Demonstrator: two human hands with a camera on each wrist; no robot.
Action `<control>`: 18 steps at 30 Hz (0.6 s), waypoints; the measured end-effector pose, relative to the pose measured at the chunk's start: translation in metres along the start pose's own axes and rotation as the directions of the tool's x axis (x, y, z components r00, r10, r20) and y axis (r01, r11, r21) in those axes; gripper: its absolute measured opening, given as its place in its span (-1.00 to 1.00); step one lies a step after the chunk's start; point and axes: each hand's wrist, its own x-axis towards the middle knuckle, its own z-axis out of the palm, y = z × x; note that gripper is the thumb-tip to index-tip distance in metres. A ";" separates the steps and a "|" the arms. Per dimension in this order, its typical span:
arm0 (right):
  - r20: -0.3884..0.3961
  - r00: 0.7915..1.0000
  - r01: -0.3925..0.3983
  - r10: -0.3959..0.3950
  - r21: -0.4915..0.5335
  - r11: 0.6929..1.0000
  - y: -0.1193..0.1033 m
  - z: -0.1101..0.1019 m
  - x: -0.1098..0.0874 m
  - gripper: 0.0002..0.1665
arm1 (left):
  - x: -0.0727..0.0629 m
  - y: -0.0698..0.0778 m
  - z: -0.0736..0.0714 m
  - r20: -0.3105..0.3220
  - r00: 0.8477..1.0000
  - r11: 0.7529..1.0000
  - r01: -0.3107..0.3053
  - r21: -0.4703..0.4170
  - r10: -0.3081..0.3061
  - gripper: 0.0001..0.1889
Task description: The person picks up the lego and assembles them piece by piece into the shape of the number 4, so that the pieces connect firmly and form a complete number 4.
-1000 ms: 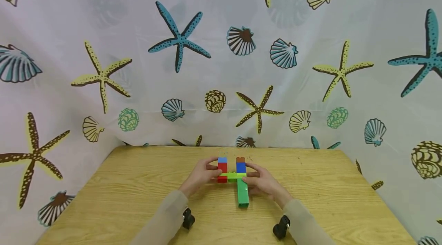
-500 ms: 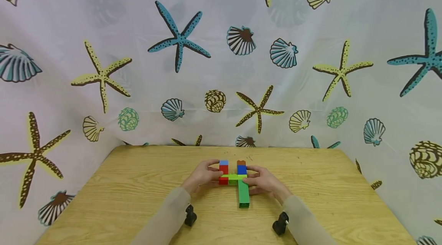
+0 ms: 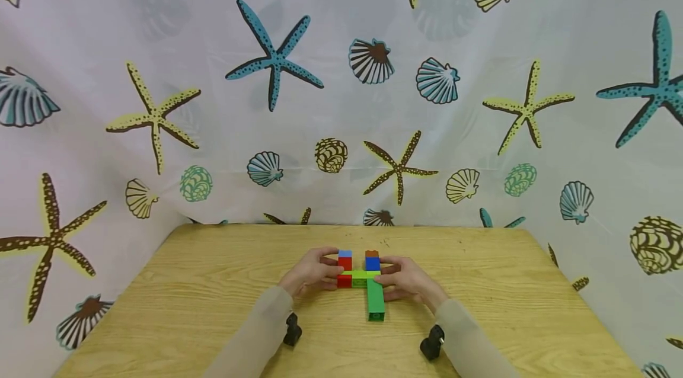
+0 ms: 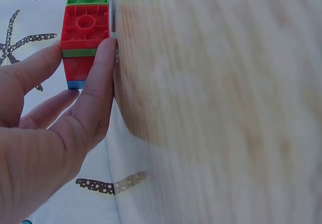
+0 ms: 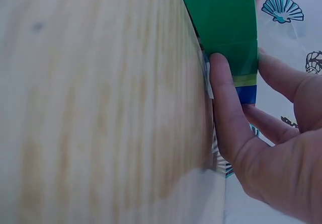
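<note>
A structure of joined toy bricks lies between my two hands in the head view. Its left column is red bricks [image 3: 344,263] with a light blue brick [image 3: 345,253] at the far end. A lime green bar [image 3: 360,275] links it to the right column, which has a brown brick [image 3: 372,253], a blue brick [image 3: 372,263] and a long green section [image 3: 376,300] pointing at me. My left hand [image 3: 312,271] grips the red side, thumb and fingers on opposite faces. My right hand [image 3: 409,283] holds the green and blue side likewise. The left wrist view shows hollow red undersides [image 4: 85,25].
A wooden table [image 3: 229,283] lies under the hands. Behind and beside it hangs a white curtain [image 3: 320,123] printed with starfish and shells. Each wrist carries a small black camera [image 3: 292,330].
Both hands have shifted the brick structure slightly toward me, its far end dropping a little in view. The grips look the same.
</note>
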 end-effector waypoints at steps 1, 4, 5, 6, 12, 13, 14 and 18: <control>0.001 1.000 0.001 -0.001 -0.002 1.000 0.000 0.000 0.000 -0.20 | 0.000 0.000 0.000 0.002 1.000 1.000 0.000 0.000 0.000 -0.36; 0.004 1.000 0.000 0.000 -0.004 1.000 -0.001 0.000 -0.001 -0.21 | 0.001 0.000 0.001 0.003 1.000 1.000 -0.001 -0.001 0.001 -0.36; 0.004 1.000 0.000 0.000 -0.007 1.000 -0.001 0.000 -0.001 -0.21 | 0.001 0.000 0.001 0.002 1.000 1.000 -0.002 -0.002 0.002 -0.36; 0.005 1.000 0.001 -0.001 -0.009 1.000 -0.001 0.000 -0.001 -0.21 | 0.001 -0.001 0.001 0.001 1.000 1.000 -0.002 -0.004 0.002 -0.37; 0.005 1.000 0.008 -0.008 -0.023 1.000 0.001 -0.001 -0.001 -0.25 | 0.004 -0.003 0.000 -0.003 1.000 1.000 -0.008 0.003 0.008 -0.37; 0.005 1.000 0.009 -0.009 -0.023 1.000 0.002 -0.001 -0.001 -0.26 | 0.004 -0.003 0.000 -0.003 1.000 1.000 -0.008 0.009 0.008 -0.38; 0.004 1.000 0.008 -0.008 -0.020 1.000 0.002 -0.001 -0.001 -0.26 | 0.004 -0.003 0.000 -0.002 1.000 1.000 -0.009 0.012 0.009 -0.38; -0.006 1.000 0.003 -0.003 0.002 1.000 0.002 -0.002 -0.003 -0.31 | 0.000 -0.003 -0.002 0.008 1.000 1.000 -0.006 0.031 0.005 -0.37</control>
